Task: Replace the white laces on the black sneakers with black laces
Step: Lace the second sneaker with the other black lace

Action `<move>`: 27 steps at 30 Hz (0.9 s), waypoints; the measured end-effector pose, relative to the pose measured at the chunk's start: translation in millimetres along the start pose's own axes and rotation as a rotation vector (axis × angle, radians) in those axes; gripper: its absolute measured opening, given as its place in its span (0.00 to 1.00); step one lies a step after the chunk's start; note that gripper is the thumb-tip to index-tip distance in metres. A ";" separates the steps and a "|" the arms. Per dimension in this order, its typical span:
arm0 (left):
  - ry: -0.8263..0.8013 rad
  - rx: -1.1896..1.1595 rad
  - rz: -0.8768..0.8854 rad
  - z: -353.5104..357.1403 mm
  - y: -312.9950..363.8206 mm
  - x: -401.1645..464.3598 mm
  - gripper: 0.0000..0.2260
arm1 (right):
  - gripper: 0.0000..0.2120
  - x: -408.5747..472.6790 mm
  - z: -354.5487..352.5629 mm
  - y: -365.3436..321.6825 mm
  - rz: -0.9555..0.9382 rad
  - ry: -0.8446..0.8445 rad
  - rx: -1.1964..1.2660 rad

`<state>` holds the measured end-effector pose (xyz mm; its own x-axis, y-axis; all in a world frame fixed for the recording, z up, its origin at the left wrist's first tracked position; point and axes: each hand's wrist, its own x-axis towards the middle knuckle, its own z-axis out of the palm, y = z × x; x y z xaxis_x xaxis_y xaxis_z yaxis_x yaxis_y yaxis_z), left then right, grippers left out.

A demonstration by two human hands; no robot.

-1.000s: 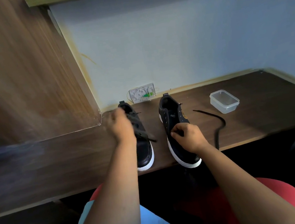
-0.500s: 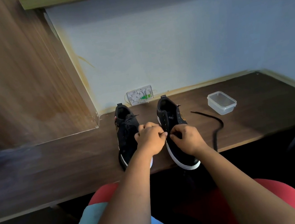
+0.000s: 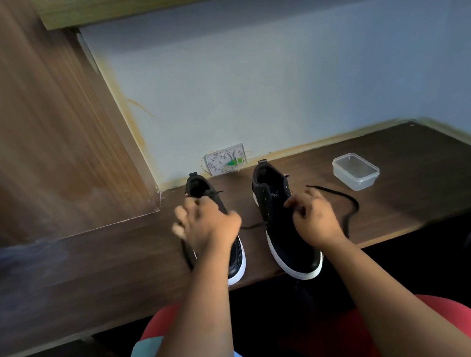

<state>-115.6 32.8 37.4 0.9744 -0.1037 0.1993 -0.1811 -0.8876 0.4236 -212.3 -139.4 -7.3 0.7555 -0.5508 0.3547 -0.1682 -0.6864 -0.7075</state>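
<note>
Two black sneakers with white soles stand side by side on the dark wooden desk [image 3: 428, 181], toes toward me. My left hand [image 3: 209, 227], blurred, hovers over the left sneaker [image 3: 237, 264] and grips a black lace [image 3: 253, 226]. The lace stretches from the right sneaker's [image 3: 272, 194] eyelets to that hand, and a loop hangs to its left. My right hand [image 3: 314, 218] rests on the right sneaker's upper with curled fingers holding it. The lace's other half curves over the desk to the right of this hand. No white laces are in view.
A clear plastic container [image 3: 355, 172] sits open at the back right of the desk. A white wall plate [image 3: 225, 160] with wires is behind the sneakers. A tall wooden panel [image 3: 40, 130] closes off the left. The desk's front edge runs just under the sneakers' toes.
My left hand went from the left sneaker to the right one, took the lace there, and pulled it out to the left. My right hand stayed on the right sneaker.
</note>
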 end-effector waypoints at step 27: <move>-0.569 0.135 0.405 31.5 12.0 -2.7 0.11 | 0.08 10.6 -28.8 29.6 0.298 -0.252 -0.050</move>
<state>-116.2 8.3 14.1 0.7589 -0.6228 -0.1904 -0.5614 -0.7738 0.2932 -227.5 -179.2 -6.8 0.7999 -0.5996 -0.0272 -0.4292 -0.5397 -0.7243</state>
